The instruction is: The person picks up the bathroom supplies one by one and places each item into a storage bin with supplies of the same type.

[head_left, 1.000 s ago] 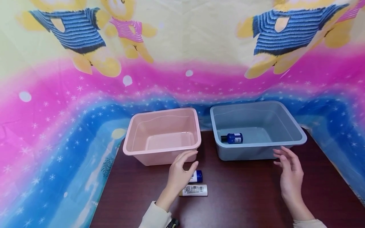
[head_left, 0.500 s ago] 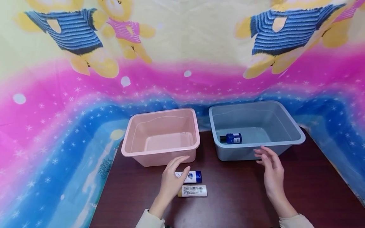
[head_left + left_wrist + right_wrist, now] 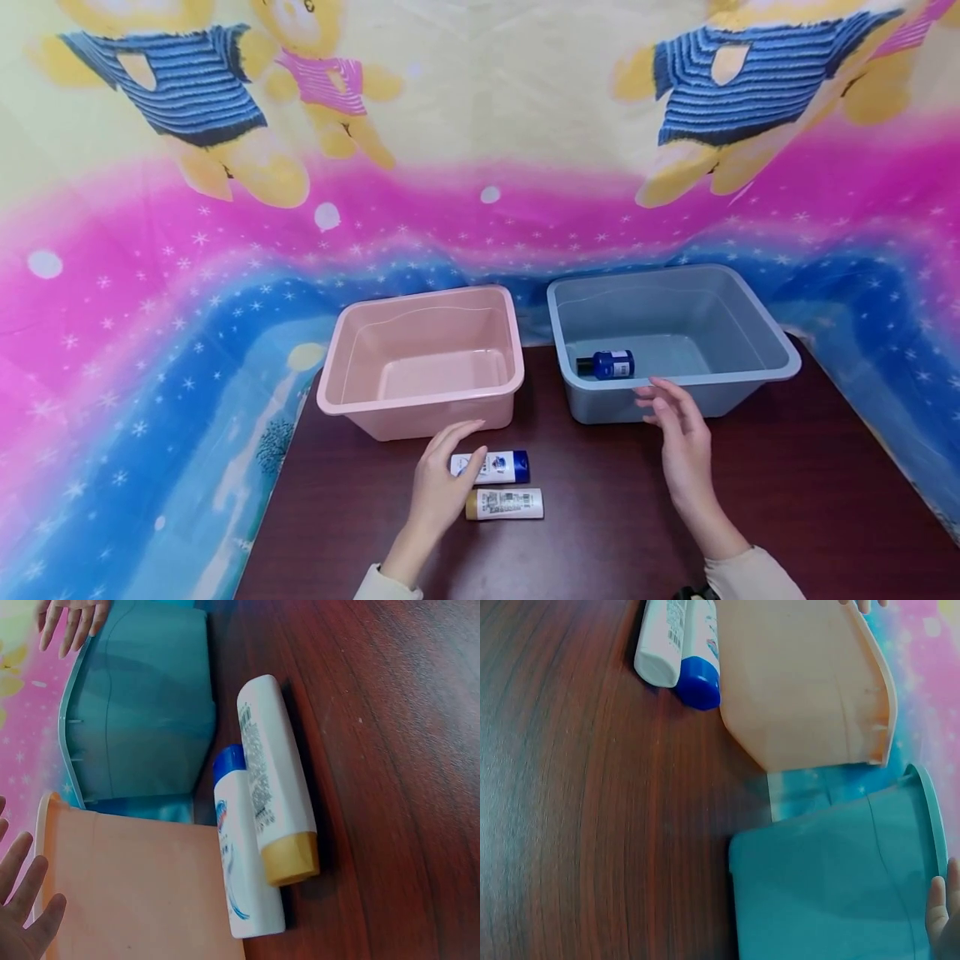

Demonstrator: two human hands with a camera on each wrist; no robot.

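Note:
My left hand (image 3: 442, 482) hovers by the two bottles on the table, fingers relaxed and holding nothing. Its fingertips overlap the left end of a white bottle with a blue cap (image 3: 495, 467) in the head view. Nearer to me lies a white bottle with a gold cap (image 3: 510, 503), its printed back label facing up. Both lie on their sides, side by side, as the left wrist view also shows. My right hand (image 3: 684, 442) is in front of the blue-grey basin (image 3: 750, 385), fingers loosely bent with nothing in them. Inside that basin lies a dark blue bottle with a black cap (image 3: 611, 364).
A pink basin (image 3: 435, 408) stands at the back left, beside the blue-grey one, with a narrow gap between them. Both are on a dark wood-grain table (image 3: 600, 525). Behind hangs a cloth (image 3: 480, 217) printed with cartoon bears.
My right hand has moved left along the front of the blue-grey basin. My left hand has drawn back left and slightly down, uncovering more of the blue-capped bottle.

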